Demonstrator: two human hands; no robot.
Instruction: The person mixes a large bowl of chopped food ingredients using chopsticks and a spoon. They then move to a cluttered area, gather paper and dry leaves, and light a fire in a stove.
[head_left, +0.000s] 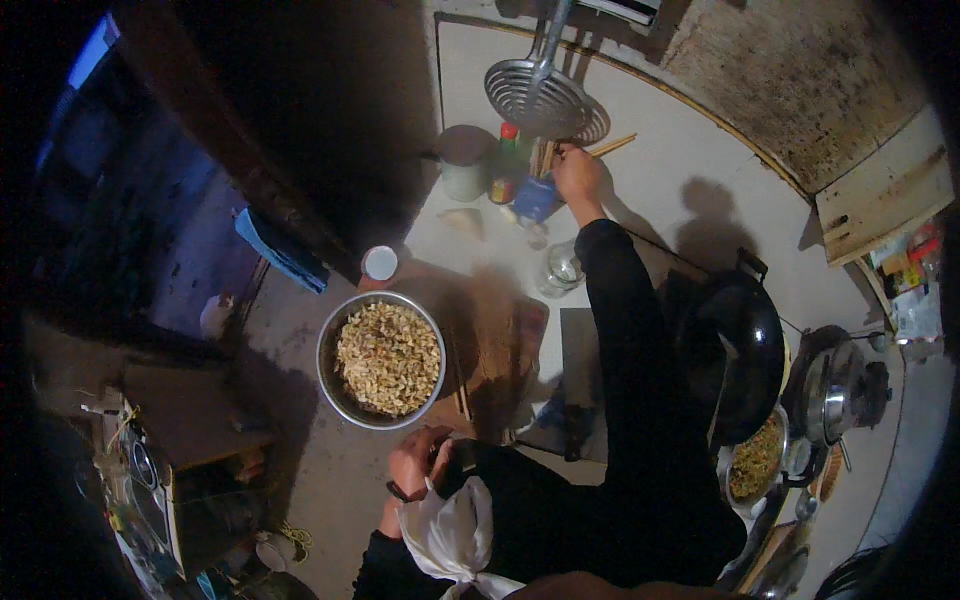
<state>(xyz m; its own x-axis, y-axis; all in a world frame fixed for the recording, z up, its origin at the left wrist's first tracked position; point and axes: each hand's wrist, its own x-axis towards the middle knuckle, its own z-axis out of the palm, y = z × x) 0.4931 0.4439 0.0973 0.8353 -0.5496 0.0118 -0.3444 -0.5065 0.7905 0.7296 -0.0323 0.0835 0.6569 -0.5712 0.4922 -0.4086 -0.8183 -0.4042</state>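
My right hand (577, 176) reaches to a blue holder (535, 199) of wooden sticks. Its fingertips touch the upright sticks, and light wooden chopsticks (615, 145) stick out beyond the hand. Whether the fingers grip any is not clear. My left hand (420, 457), with a dark band at the wrist, is curled just below a steel bowl (381, 427) of chopped pale food (386, 358). Its palm is hidden. White tied cloth or plastic (450, 517) lies beside that wrist. Another pair of chopsticks (462, 386) rests on a wooden board (487, 360) to the right of the bowl.
Near the holder are a red-capped bottle (504, 165), a lidded jar (463, 169) and a glass jar (561, 270). A slotted metal skimmer (547, 97) hangs above. A black wok (735, 360), a bowl of cooked food (754, 465) and a lidded pot (832, 397) stand at right.
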